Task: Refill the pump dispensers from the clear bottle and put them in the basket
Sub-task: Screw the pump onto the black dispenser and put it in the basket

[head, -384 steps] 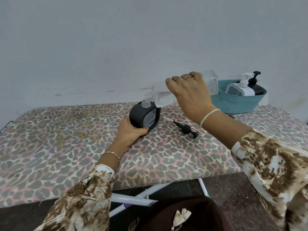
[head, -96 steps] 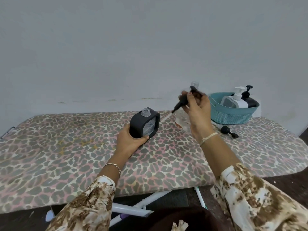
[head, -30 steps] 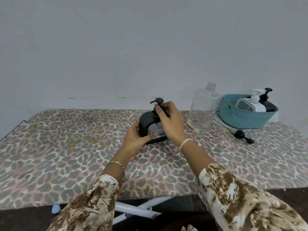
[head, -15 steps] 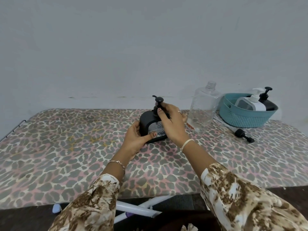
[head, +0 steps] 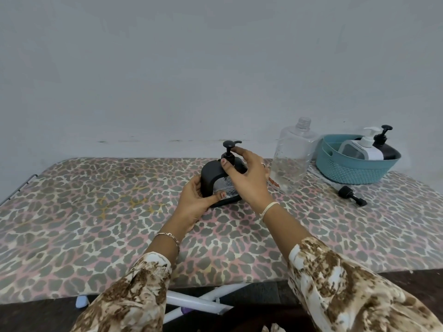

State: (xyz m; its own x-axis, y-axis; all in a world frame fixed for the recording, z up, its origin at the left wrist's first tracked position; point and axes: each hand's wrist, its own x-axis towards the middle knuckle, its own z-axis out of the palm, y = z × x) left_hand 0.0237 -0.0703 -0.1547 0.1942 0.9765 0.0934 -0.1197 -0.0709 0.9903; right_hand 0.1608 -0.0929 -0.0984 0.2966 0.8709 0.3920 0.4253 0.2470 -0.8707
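Left hand [head: 195, 202] gripped the squat black plastic pump dispenser [head: 209, 173], steadying it upright; right hand [head: 249, 180] pinched its black screw-on pump [head: 228, 149], apparently to tighten it.

dispenser [head: 212, 172] black | basket [head: 354, 172] teal | tabletop [head: 96, 212] leopard-print | sleeves [head: 347, 291] brown-cream

A worktop [head: 96, 212] in a leopard-print cover stands against a plain pale grey wall [head: 167, 68]. A thin metal rail [head: 21, 185] shows at its left end. Below its near edge, white tube legs [head: 191, 301] cross above a dark floor [head: 36, 315].
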